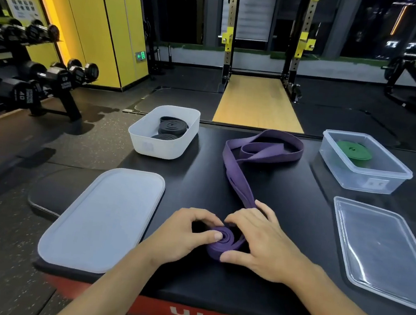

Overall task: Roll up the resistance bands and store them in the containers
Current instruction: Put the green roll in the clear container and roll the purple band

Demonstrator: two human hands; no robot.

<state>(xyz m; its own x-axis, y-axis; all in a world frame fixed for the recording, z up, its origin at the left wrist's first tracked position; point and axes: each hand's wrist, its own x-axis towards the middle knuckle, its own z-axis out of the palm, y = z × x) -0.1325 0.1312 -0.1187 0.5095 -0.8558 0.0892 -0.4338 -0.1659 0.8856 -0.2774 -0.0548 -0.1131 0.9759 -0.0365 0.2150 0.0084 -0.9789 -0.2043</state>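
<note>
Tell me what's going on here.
A person is rolling up a purple rubber resistance band on the black padded platform. The left hand pinches the small coil; the right hand cups it, with most of the band loose beyond. Two rolled black bands sit in the white plastic tub, a rolled green band in the clear plastic box. The frosted lid and clear lid lie off.

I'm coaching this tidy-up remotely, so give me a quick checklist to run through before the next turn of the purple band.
1. Both hands on the coil: left hand and right hand grip the purple band at its rolled end. Ok.
2. Tail lies straight: its far end is looped over itself. Not ok.
3. Containers open: white container and clear container are uncovered; frosted lid and clear lid lie apart. Ok.
4. Room: the clear container holds one green roll. Ok.
5. Which container takes purple: cannot tell.
</note>
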